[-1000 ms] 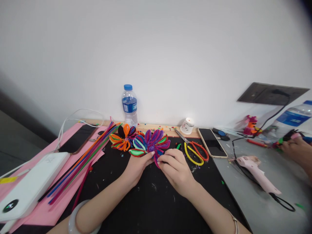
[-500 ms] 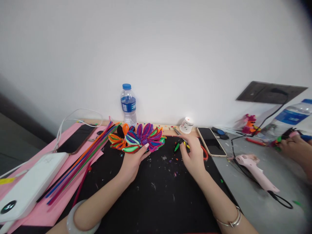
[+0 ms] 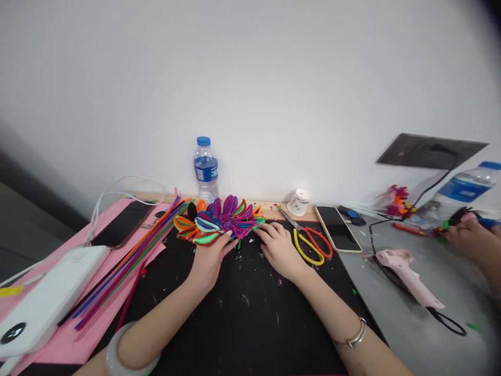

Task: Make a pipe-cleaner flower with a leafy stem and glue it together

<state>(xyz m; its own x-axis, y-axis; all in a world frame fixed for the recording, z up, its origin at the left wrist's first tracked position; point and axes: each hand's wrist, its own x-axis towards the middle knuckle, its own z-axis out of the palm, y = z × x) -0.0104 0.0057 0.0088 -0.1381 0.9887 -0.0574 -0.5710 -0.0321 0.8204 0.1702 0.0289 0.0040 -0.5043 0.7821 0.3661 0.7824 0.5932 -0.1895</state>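
My left hand (image 3: 209, 261) is closed on a multicoloured pipe-cleaner flower (image 3: 230, 214), its thumb lying at the lower edge of the purple petals. Orange and black looped petals show behind, on the flower's left side. My right hand (image 3: 279, 250) is at the flower's right edge, its fingers bent downward and close together by a green tip. What those fingers hold, if anything, is hidden against the black mat (image 3: 254, 334). Just right of that hand lie scissors (image 3: 309, 245) with one yellow and one red handle loop.
A bundle of pipe cleaners (image 3: 129, 261), a dark phone (image 3: 123, 223) and a white power bank (image 3: 52, 297) lie on the left. Behind stand a water bottle (image 3: 206, 172) and a paper cup (image 3: 298, 202). Rightward are another phone (image 3: 338, 230), a pink glue gun (image 3: 410, 279) and another person's hand (image 3: 472, 235).
My right hand has moved left from the scissors to the flower, uncovering the handles. The black-and-green piece beside its fingers no longer shows there. The flower has tilted slightly in my left hand.
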